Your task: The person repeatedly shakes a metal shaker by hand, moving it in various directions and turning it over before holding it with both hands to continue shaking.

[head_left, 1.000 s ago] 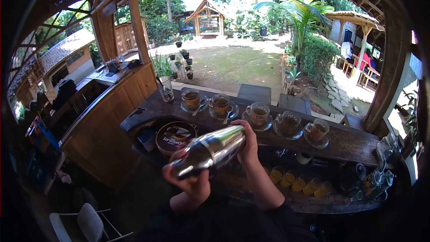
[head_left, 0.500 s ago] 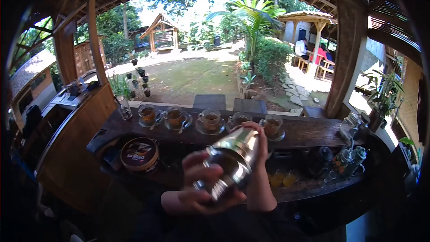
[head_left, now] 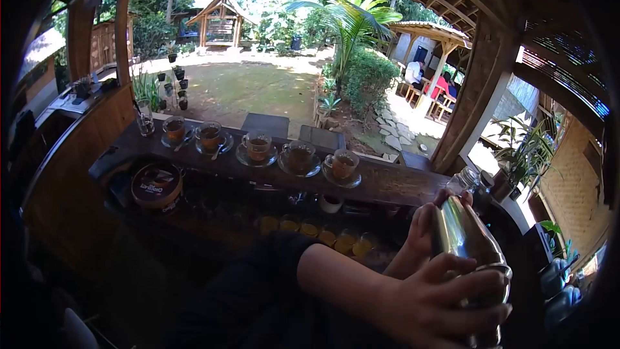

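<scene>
A shiny metal cocktail shaker is tilted at the lower right, its narrower top pointing up and away. My left hand wraps round its wide lower part, with the left forearm reaching across the front of me. Behind it, my right hand grips the narrower upper end, partly hidden by the shaker and the left hand. On the counter's raised ledge stands a row of several glass cups of brown drink, among them a cup on a glass saucer, away from both hands.
A round chocolate tub sits on the lower shelf at left. Several small glasses of yellow liquid line the lower counter. A glass jar stands just beyond the shaker. Stools are across the ledge; seated people are in the distance.
Both hands have carried the shaker from the middle to the lower right, still gripping it. The view has turned right and tilted, bringing more of the yellow glasses into sight.
</scene>
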`<state>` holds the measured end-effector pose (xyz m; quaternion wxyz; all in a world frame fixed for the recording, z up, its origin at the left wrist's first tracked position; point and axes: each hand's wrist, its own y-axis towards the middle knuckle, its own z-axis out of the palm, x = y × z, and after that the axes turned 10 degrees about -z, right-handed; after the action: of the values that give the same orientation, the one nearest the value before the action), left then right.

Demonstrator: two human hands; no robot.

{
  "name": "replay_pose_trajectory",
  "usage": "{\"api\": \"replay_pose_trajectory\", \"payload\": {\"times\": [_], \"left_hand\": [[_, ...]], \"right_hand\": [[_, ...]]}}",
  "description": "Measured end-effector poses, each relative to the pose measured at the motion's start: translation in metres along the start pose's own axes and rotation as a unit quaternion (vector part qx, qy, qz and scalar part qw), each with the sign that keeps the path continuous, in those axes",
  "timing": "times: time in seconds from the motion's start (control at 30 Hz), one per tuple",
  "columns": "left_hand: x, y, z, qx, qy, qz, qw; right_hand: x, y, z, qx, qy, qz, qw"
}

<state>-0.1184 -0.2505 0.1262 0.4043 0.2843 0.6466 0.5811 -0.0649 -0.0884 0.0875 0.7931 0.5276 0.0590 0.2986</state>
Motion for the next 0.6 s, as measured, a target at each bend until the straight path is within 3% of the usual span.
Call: {"api": "replay_pose_trajectory", "payload": {"times": [0.03, 0.07, 0.13, 0.2, 0.27, 0.3, 0.4, 0.43, 0.47, 0.5, 0.6], "left_hand": [[0.011, 0.013, 0.012, -0.024, 0.034, 0.069, 0.997], [0.029, 0.028, 0.032, -0.047, 0.069, 0.132, 0.988], [0.072, 0.03, 0.071, 0.046, 0.111, 0.025, 0.992], [0.066, 0.032, 0.085, 0.032, 0.121, 0.033, 0.992], [0.024, 0.028, 0.095, -0.029, 0.032, 0.105, 0.994], [-0.001, 0.019, 0.099, 0.0, -0.002, 0.09, 0.996], [0.003, 0.009, 0.134, 0.008, 0.014, 0.097, 0.995], [0.018, 0.011, 0.148, -0.008, 0.027, 0.112, 0.993], [0.034, 0.01, 0.156, -0.023, 0.041, 0.125, 0.991], [0.054, 0.014, 0.155, 0.045, 0.046, 0.064, 0.996], [0.056, 0.013, 0.182, 0.062, 0.078, 0.039, 0.994]], "right_hand": [[0.007, 0.0, 0.002, 0.001, -0.005, 0.006, 1.0], [0.011, -0.004, 0.003, -0.067, -0.052, -0.037, 0.996], [0.015, -0.018, 0.001, -0.203, -0.145, -0.124, 0.96], [0.023, -0.019, -0.009, -0.315, -0.234, -0.214, 0.895], [0.036, -0.026, -0.018, -0.428, -0.314, -0.296, 0.794], [0.048, -0.021, -0.019, 0.008, -0.241, -0.179, 0.954], [0.077, -0.03, -0.02, 0.093, -0.234, -0.239, 0.938], [0.087, -0.051, -0.034, -0.082, -0.296, -0.268, 0.913], [0.096, -0.073, -0.052, -0.256, -0.346, -0.286, 0.856], [0.091, -0.062, -0.069, -0.145, -0.185, -0.205, 0.95], [0.09, -0.066, -0.062, -0.231, -0.248, -0.217, 0.916]]}}
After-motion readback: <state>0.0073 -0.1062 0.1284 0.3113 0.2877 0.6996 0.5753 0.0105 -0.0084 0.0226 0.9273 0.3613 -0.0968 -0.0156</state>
